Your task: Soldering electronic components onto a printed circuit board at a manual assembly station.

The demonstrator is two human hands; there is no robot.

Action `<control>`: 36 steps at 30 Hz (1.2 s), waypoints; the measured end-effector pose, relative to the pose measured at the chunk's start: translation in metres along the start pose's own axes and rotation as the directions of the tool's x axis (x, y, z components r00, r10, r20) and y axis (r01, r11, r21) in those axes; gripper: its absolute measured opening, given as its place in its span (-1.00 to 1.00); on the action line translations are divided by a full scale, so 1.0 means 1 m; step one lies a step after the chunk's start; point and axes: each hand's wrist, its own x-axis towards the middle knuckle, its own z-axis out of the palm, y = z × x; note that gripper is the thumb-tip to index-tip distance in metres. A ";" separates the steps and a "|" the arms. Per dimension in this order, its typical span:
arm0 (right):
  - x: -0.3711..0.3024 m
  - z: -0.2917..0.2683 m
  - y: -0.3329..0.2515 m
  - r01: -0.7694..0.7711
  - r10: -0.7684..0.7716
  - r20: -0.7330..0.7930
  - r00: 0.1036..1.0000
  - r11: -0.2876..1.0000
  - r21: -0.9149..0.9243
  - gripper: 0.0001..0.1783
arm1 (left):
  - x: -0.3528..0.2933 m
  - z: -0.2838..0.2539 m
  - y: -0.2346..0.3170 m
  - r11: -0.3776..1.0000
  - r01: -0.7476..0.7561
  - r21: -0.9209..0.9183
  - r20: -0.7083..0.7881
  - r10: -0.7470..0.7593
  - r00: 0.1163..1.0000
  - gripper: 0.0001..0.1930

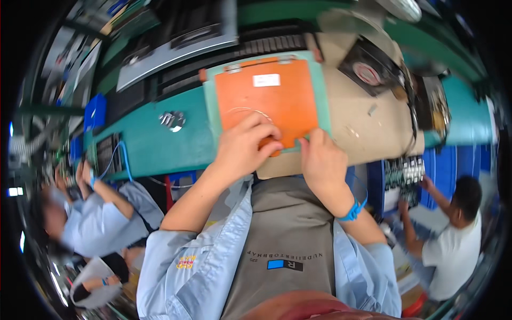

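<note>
An orange hinged panel [266, 101] with a white label lies over a light green base plate [319, 80] in front of me. Metal hinges line its far edge. My left hand [248, 141] has its fingers curled at the panel's near edge, and a bit of orange shows below the fingertips. A thin pale wire [250, 109] curves over the panel beside that hand. At the near right corner of the plate, my right hand [324, 160] is closed with thumb and fingers together; what lies between them is hidden. A blue wrist strap [353, 209] circles my right wrist.
Brown board [368, 133] covers the bench right of the plate, with a black fan-like unit [368, 66] on it. A small clear bag [173, 120] lies on the green mat [144, 144]. Co-workers sit left [106, 213] and right [453, 240]; blue bins [445, 170] stand right.
</note>
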 end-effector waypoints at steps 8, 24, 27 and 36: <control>-0.009 0.000 0.009 0.116 -0.112 -0.062 0.992 0.991 0.069 -0.76 | -0.012 -0.001 -0.001 1.000 -0.010 0.006 -0.046 0.011 0.999 -0.84; 0.019 -0.006 0.045 -0.065 0.042 0.063 0.997 0.905 0.421 -0.69 | -0.061 -0.017 -0.019 0.954 0.277 0.117 -0.249 -0.242 0.938 -0.79; 0.017 -0.002 0.044 0.006 -0.016 0.019 1.000 0.909 0.418 -0.68 | -0.073 -0.011 -0.015 0.947 0.289 0.143 -0.295 -0.238 0.925 -0.80; 0.012 -0.005 0.037 -0.058 0.026 0.078 0.997 0.894 0.445 -0.71 | -0.069 -0.041 -0.029 0.877 -0.137 0.459 -0.077 0.193 0.978 -0.81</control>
